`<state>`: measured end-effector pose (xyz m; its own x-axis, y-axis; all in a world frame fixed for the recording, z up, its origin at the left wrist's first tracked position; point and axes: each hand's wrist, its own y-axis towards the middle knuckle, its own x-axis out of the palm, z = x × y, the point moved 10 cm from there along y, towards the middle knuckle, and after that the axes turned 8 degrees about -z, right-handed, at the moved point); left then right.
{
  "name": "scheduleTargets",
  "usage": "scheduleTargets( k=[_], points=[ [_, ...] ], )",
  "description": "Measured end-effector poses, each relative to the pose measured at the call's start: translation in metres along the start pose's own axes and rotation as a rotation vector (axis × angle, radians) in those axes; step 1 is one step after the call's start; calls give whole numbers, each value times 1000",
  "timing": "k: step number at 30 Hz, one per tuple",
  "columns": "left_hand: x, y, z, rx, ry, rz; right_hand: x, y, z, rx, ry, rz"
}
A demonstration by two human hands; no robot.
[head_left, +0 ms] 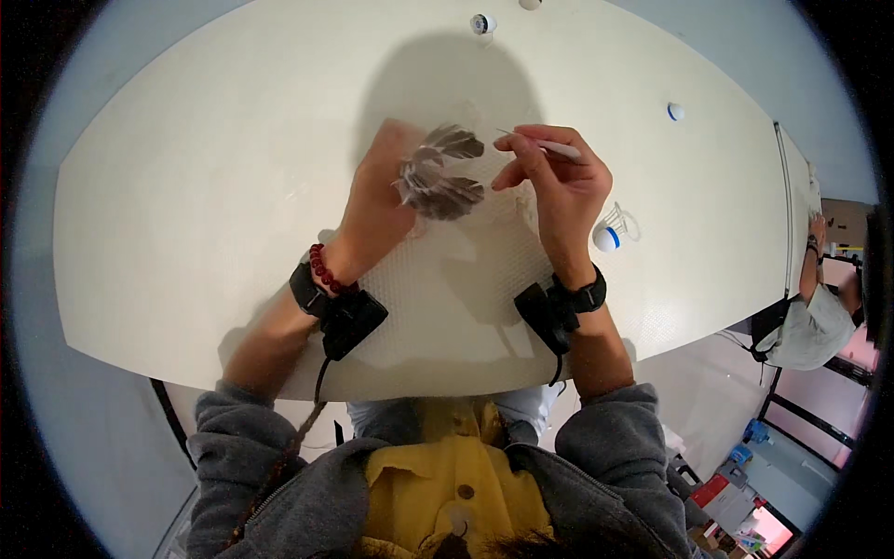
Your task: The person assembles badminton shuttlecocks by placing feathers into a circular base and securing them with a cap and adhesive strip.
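Observation:
My left hand (380, 177) is closed around a bunch of grey-brown feathers (447, 197), fanned out to the right like a shuttlecock's skirt. Its base is hidden in my palm. Just right of the feathers, my right hand (563, 186) pinches a slim white pen-like tool (562, 149), its thin tip pointing left toward the upper feathers. The tip seems apart from them. Beside my right wrist lies a shuttlecock (607, 239) with a white ball-like base, blue band and open white skirt.
Another white base with a blue band (676, 112) lies at the far right of the cream table (186, 186). A white and dark round piece (482, 24) is at the far edge. At right, another person (810, 321) works at a neighbouring table.

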<state>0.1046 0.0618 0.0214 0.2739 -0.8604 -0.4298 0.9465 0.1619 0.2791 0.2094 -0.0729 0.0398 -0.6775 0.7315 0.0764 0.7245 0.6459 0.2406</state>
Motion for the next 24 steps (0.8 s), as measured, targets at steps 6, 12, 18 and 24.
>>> scheduleTargets(
  k=[6, 12, 18, 24],
  points=[
    [5, -2, -10, -58, -208, -41, -10, 1, -4, -77, -14, 90],
    [4, 3, 0, 28, 58, -8, -12, -4, -17, -78, -80, 126],
    [3, 6, 4, 81, -51, 8, -2, -8, -29, -204, 32, 79],
    [6, 8, 13, 92, 139, -47, 15, -11, -44, -359, -417, 66]
  ],
)
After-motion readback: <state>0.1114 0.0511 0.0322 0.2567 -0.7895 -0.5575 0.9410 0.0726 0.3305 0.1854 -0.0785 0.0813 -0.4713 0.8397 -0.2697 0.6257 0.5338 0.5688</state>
